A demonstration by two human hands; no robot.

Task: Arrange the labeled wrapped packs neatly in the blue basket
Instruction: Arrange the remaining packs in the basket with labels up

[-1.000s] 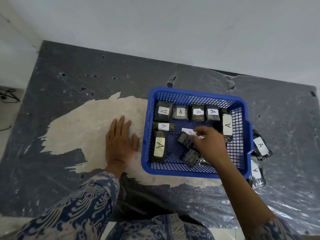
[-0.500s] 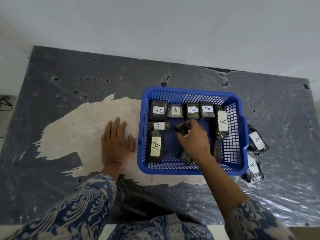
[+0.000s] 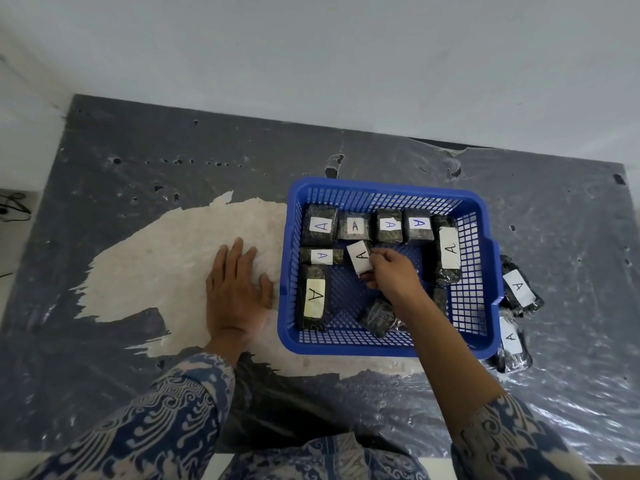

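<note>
Now that the right hand has turned its pack label-up, grasping it inside the blue basket below the back row, it looks ready to set beside its neighbours while the left hand lies flat, holding nothing, on the surface.

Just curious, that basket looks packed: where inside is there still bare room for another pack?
Bare mesh in the blue plastic basket: the middle floor beside the long left pack, and the near-right corner. The back row is crowded.
</note>
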